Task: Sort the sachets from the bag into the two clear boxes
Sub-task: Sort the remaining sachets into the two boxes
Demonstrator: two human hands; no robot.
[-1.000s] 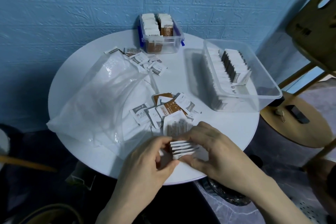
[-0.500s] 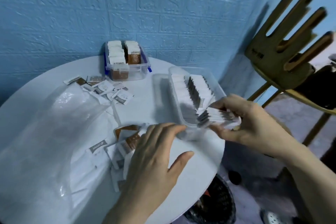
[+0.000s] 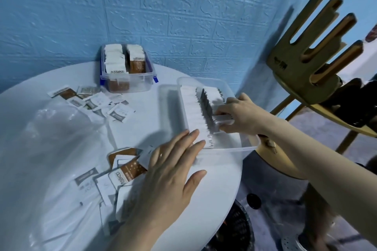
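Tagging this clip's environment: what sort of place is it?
Probably a casual room in a home or small shop, not a factory line: a small round white table against a blue brick-textured wall, with a wooden chair alongside.

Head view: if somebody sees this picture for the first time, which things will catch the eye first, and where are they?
The right hand draws the eye first: it grips a small stack of sachets inside the big box at the table's right edge. The left hand lies flat beside that box, partly over loose sachets near the front. A small box packed with sachets stands at the back by the blue wall.
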